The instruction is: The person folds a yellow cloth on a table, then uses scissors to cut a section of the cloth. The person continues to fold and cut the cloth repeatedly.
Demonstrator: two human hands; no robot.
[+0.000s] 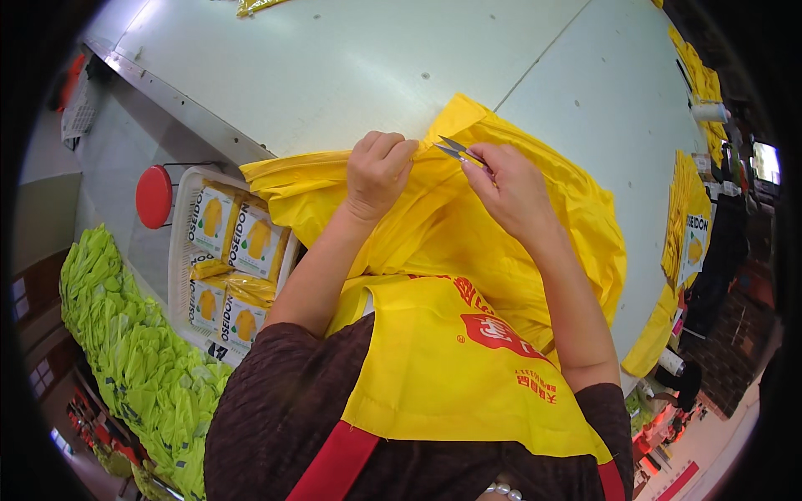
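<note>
A yellow raincoat-like garment (535, 192) lies bunched over the table edge and down toward my lap. My left hand (382, 171) is closed in a pinch on its upper edge, which is drawn out to the left. Just right of that pinch, my right hand (510, 188) grips small thread snips (452, 148). Their two pointed blades stand apart and point left, close to the yellow fabric by my left fingertips. Whether a thread lies between the blades is too small to tell.
A pale table (351, 75) spreads ahead. At left stand a white basket (178, 275) of packaged yellow garments, a red round stool (154, 196) and a heap of lime-green garments (138, 334). Folded yellow garments (678, 217) and a thread cone (710, 113) line the right edge.
</note>
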